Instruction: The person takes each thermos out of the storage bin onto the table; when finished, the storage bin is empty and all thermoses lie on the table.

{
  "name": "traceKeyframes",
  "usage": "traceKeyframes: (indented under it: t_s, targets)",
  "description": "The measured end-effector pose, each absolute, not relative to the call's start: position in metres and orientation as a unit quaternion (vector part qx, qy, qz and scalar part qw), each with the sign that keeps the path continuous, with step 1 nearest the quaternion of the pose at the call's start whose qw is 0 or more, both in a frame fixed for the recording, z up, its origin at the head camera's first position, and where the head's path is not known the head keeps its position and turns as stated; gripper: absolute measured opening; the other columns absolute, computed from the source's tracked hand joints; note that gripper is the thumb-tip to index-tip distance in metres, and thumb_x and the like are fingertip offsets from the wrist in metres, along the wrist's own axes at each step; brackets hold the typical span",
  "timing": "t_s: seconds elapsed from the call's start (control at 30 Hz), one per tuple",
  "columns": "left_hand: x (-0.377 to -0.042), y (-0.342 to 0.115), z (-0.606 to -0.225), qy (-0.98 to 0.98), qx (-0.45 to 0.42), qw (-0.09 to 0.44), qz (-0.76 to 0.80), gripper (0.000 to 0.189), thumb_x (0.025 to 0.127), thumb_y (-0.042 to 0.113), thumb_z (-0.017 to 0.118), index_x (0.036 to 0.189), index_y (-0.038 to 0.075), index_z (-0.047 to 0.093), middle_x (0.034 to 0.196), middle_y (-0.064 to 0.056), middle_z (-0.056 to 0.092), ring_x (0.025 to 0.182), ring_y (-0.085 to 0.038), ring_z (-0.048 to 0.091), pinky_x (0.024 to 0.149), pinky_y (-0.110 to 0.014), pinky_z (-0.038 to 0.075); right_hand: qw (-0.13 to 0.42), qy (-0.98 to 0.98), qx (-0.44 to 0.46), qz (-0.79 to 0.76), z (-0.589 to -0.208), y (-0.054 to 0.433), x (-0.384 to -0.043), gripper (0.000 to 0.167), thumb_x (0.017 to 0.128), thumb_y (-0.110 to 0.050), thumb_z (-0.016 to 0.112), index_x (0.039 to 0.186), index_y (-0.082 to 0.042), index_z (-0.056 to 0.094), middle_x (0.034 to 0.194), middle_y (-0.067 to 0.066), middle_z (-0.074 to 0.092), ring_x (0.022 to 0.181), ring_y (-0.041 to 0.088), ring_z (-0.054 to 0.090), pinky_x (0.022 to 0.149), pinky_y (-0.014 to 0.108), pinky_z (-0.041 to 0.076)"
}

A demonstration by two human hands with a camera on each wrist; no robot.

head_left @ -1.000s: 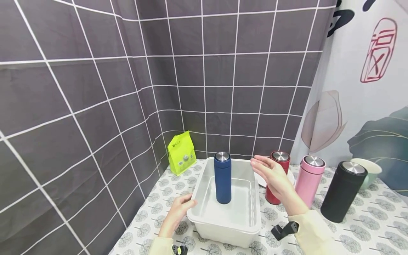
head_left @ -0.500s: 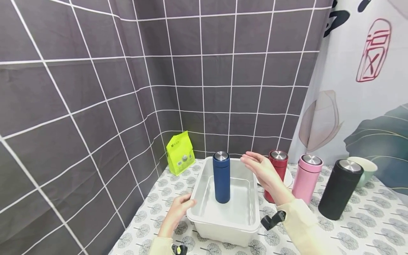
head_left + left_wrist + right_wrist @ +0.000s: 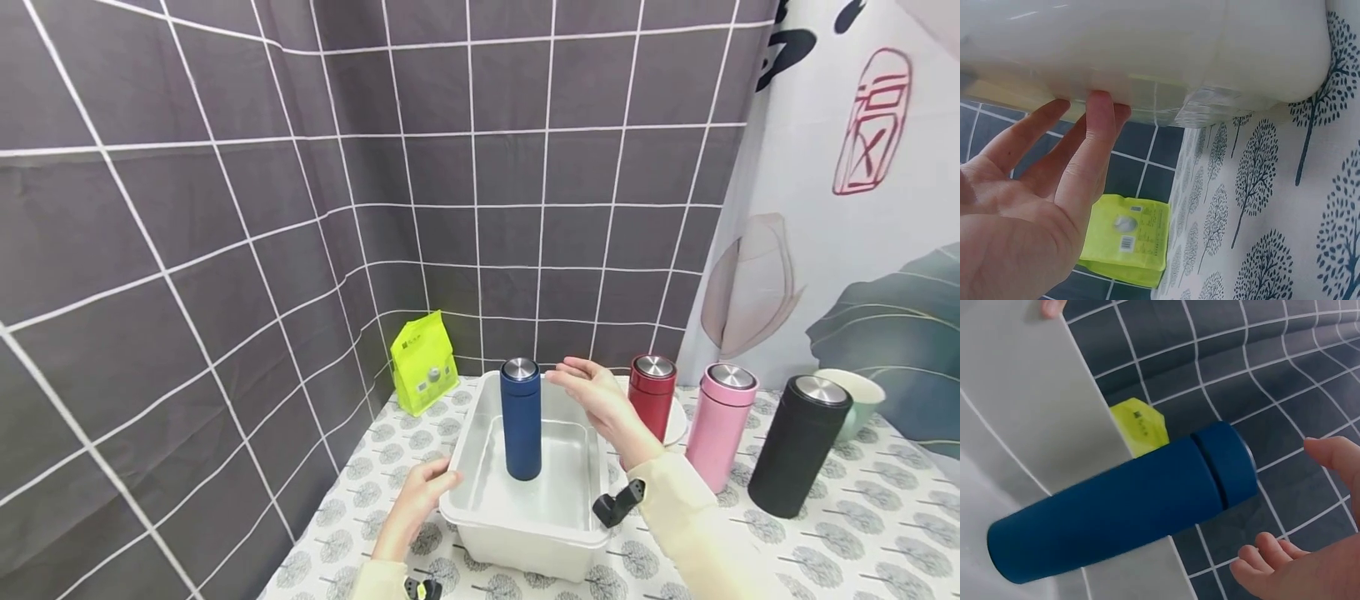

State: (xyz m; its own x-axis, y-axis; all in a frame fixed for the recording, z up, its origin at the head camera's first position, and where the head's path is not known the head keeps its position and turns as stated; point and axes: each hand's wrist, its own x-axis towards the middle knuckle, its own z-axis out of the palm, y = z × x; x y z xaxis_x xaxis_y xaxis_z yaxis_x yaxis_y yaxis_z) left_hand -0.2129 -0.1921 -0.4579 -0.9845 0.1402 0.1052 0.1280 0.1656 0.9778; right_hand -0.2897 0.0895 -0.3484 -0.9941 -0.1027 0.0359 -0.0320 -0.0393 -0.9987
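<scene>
A blue vacuum flask (image 3: 522, 429) with a steel-topped lid stands upright inside a white rectangular plastic bin (image 3: 525, 527). My right hand (image 3: 600, 404) hovers over the bin's right side with extended fingers, just right of the flask's lid. In the right wrist view, a gap separates the flask (image 3: 1122, 509) from my thumb and fingers (image 3: 1263, 556), and the hand holds nothing. My left hand (image 3: 415, 504) is at the bin's left side. The left wrist view shows its fingertips (image 3: 1100, 103) touching the outer wall of the bin (image 3: 1166, 44).
Right of the bin stand a red flask (image 3: 651, 398), a pink flask (image 3: 720, 425) and a black flask (image 3: 799, 450). Behind them are a white plate (image 3: 677, 423) and a pale green cup (image 3: 858, 400). A lime-green bag (image 3: 425, 364) stands back left, near the grey checked curtain (image 3: 420, 167).
My right hand has moved left, from near the red flask to close beside the blue flask's lid. The left hand and bin stay in place.
</scene>
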Motion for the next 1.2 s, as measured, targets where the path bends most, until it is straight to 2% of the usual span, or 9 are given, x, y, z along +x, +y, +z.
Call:
traceKeyframes:
  t_s: [0.23, 0.43, 0.83, 1.2]
  targets:
    - [-0.213, -0.191, -0.458, 0.761, 0.093, -0.002, 0.641, 0.054, 0.088, 0.016, 0.058, 0.132, -0.015, 0.05, 0.126, -0.032, 0.059, 0.108, -0.037, 0.064, 0.091, -0.041, 0.056, 0.019, 0.715, -0.062, -0.696, -0.359, 0.076, -0.294, 0.074, 0.085, -0.011, 0.07, 0.146, 0.008, 0.032, 0.148, 0.026, 0.043, 0.139, 0.038, 0.04, 0.12, 0.048, 0.026]
    - [-0.213, -0.193, -0.458, 0.76, 0.095, 0.006, 0.643, 0.055, 0.09, 0.018, 0.058, 0.134, -0.014, 0.049, 0.127, -0.032, 0.059, 0.109, -0.037, 0.064, 0.092, -0.044, 0.056, 0.021, 0.732, -0.052, -0.679, -0.365, 0.067, -0.298, 0.074, 0.082, -0.011, 0.073, 0.143, 0.008, 0.036, 0.145, 0.026, 0.046, 0.137, 0.038, 0.043, 0.119, 0.049, 0.029]
    - [-0.213, -0.192, -0.461, 0.765, 0.093, 0.007, 0.637, 0.056, 0.089, 0.018, 0.058, 0.134, -0.014, 0.048, 0.127, -0.032, 0.059, 0.109, -0.037, 0.064, 0.088, -0.037, 0.057, 0.043, 0.741, -0.033, -0.669, -0.382, 0.06, -0.303, 0.078, 0.078, -0.01, 0.076, 0.143, 0.008, 0.037, 0.146, 0.027, 0.044, 0.138, 0.041, 0.039, 0.118, 0.052, 0.028]
    - [-0.212, -0.191, -0.46, 0.761, 0.096, 0.002, 0.641, 0.055, 0.09, 0.016, 0.056, 0.133, -0.015, 0.048, 0.126, -0.033, 0.059, 0.105, -0.035, 0.066, 0.086, -0.037, 0.058, 0.045, 0.769, -0.038, -0.637, -0.394, 0.058, -0.304, 0.082, 0.073, -0.012, 0.081, 0.144, 0.0, 0.041, 0.148, 0.022, 0.044, 0.14, 0.043, 0.034, 0.116, 0.059, 0.026]
